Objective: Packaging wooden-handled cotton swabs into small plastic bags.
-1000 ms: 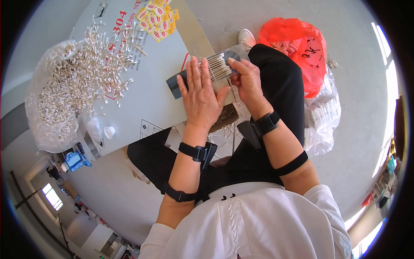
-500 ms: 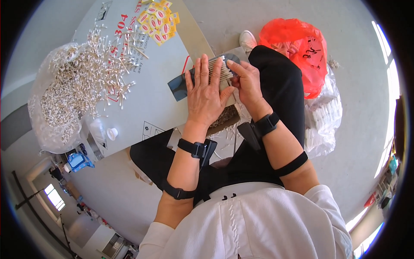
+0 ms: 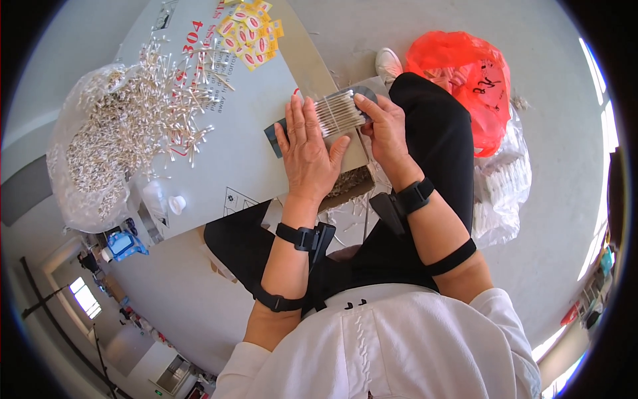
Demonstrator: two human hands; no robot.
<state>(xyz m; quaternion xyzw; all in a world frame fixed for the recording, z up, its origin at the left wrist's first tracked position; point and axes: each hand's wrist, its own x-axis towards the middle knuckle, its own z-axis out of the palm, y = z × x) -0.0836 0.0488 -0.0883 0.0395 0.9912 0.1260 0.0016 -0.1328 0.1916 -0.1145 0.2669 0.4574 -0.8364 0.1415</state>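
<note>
A flat row of white-tipped cotton swabs (image 3: pixel 337 114) lies side by side on a dark grey flat strip (image 3: pixel 367 91) with a rounded far end, near the table's right edge. My left hand (image 3: pixel 307 149) is open and flat, its fingers stretched over the strip and along the left side of the row. At the opposite side, my right hand (image 3: pixel 387 133) is closed, its thumb on the swabs' right edge and its other fingers curled lower, partly hidden. The left end of the strip shows beyond my left fingers.
A big heap of loose cotton swabs (image 3: pixel 139 113) spills from a clear bag on the table (image 3: pixel 246 143). Yellow-and-white labels (image 3: pixel 251 36) lie at the far edge. An open box of swabs (image 3: pixel 351 186) sits below the table edge. Right are a red bag (image 3: pixel 458 73) and clear-bagged packs (image 3: pixel 502 183).
My left hand has slid slightly left, uncovering more of the swab row. My right thumb has come down onto the row's right edge.
</note>
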